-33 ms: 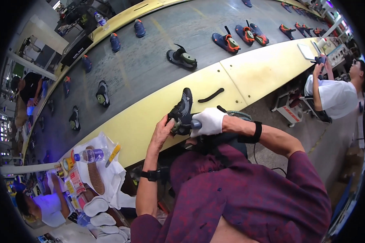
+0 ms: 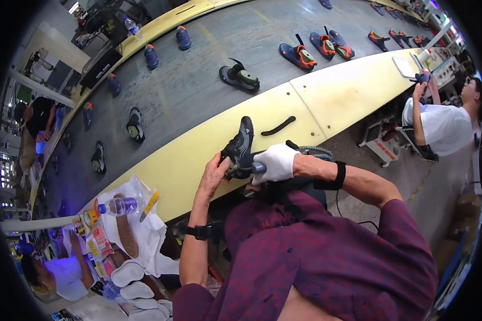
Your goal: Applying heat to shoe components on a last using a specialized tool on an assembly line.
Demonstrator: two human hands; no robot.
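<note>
A black shoe (image 2: 242, 140) with grey stripes stands on the pale yellow ledge, toe pointing away from me. My bare left hand (image 2: 218, 168) is closed round its heel end, where a green part shows. My right hand (image 2: 277, 162), in a white glove, is wrapped round a hand tool (image 2: 259, 167) with a rounded grey-blue end. That end is beside the shoe's opening; whether it touches the shoe I cannot tell. The rest of the tool is hidden by the glove. Past the shoe, a black curved strip (image 2: 278, 126) lies on the ledge.
The yellow ledge (image 2: 353, 88) borders a grey conveyor belt (image 2: 182, 80) carrying several shoes, including a black one (image 2: 239, 78). At left lie a plastic bottle (image 2: 120, 206), a yellow-handled knife (image 2: 151, 205) and white cloth (image 2: 155, 235). A ribbed hose (image 2: 316, 151) runs by my right wrist. Co-workers sit on both sides.
My right hand and the tool have shifted very slightly toward me. My left hand and the shoe stay nearly in place.
</note>
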